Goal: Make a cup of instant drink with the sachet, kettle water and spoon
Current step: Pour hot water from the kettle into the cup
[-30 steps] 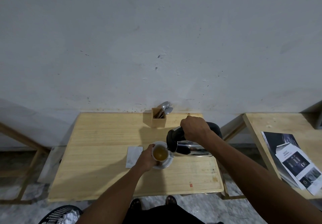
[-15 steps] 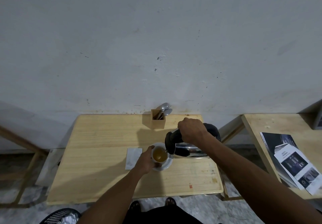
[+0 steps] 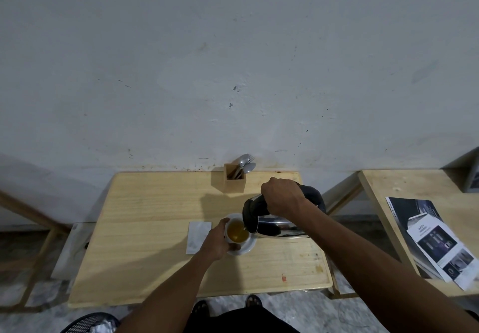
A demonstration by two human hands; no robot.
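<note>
Right hand (image 3: 282, 198) grips the tilted kettle (image 3: 274, 225), left hand (image 3: 216, 239) clasps the cup (image 3: 237, 233); leaflet (image 3: 438, 249) heading too small to read.

Left arm comes in from bottom centre, forearm bare, angled up and slightly right; left hand (image 3: 217, 239) sits low with knuckles up, fingers curled round the near-left side of what it grips, thumb at the upper edge. Right arm crosses from the lower right corner, extended diagonally up-left, wrist bent down. Right hand (image 3: 283, 198) sits higher and further out than the left, fist closed, back of hand up.
</note>
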